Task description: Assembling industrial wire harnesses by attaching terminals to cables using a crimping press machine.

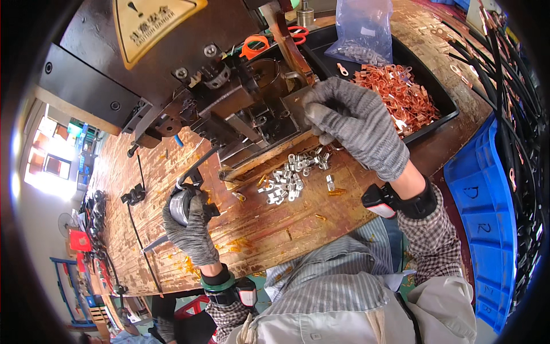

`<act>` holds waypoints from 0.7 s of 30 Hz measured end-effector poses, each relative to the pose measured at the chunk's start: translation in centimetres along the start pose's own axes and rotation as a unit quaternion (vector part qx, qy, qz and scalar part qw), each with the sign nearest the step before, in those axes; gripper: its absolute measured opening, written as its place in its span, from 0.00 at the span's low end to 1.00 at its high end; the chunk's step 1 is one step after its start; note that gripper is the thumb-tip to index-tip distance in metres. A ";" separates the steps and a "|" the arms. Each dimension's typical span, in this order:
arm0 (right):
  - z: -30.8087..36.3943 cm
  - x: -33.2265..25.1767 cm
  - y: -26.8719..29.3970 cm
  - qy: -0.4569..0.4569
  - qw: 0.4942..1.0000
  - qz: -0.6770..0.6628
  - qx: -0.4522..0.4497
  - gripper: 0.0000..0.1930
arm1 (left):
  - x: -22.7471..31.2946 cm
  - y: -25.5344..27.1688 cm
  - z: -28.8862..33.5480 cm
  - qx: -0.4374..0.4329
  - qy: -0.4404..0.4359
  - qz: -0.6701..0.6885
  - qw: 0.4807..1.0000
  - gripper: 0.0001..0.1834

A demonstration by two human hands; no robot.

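My left hand (pixel 192 229), in a grey knit glove, is wrapped round a dark rounded object with a silvery-grey band (pixel 181 207); its kind is unclear. A black bar (pixel 200 163) runs from beside this object up to the dark metal press (pixel 229 114). My right hand (pixel 355 123), gloved alike, is at the press's right side with its fingers curled together. Whatever is between those fingertips, if anything, is hidden. Silver cable lugs (pixel 289 179) lie in a loose heap on the worn wooden table (pixel 275 229), below and left of my right hand.
Behind my right hand, a black tray (pixel 450 114) holds copper lugs (pixel 395 94) and a clear plastic bag (pixel 362 28). Orange-handled scissors (pixel 254 47) lie behind the press. On the right stand a blue bin (pixel 481 218) and black cables (pixel 515 103). A cord crosses the table's left part.
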State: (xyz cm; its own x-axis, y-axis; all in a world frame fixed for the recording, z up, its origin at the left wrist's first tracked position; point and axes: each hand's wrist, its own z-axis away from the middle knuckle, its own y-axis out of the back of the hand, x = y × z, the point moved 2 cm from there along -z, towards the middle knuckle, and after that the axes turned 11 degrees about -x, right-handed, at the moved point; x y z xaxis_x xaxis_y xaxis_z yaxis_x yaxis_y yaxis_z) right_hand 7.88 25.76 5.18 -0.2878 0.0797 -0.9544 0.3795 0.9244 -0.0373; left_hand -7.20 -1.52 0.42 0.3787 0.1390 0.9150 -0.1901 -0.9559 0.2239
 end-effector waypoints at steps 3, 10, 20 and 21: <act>1.1 -0.5 0.1 -0.031 0.999 0.009 0.009 0.07 | -0.1 0.1 0.0 -0.008 -0.065 -0.003 0.998 0.18; 1.3 -1.2 -1.8 0.038 0.987 0.156 -0.008 0.07 | 3.3 0.9 2.2 -0.035 -0.117 -0.029 0.992 0.26; 4.1 -3.7 -5.2 0.010 0.972 0.229 -0.059 0.08 | 4.0 2.9 6.9 -0.164 -0.222 -0.170 0.946 0.23; 4.1 -4.4 -6.3 0.049 0.953 0.281 -0.099 0.08 | 4.0 3.5 7.3 -0.160 -0.226 -0.170 0.946 0.23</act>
State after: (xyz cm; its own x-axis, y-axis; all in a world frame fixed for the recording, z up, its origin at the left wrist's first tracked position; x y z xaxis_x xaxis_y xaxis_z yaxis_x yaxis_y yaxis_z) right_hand 10.42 18.06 8.40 -0.1726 0.6096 -0.7737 0.3286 0.7761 0.5382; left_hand 0.28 -6.15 2.42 0.8017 0.2302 0.5516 -0.2257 -0.7380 0.6360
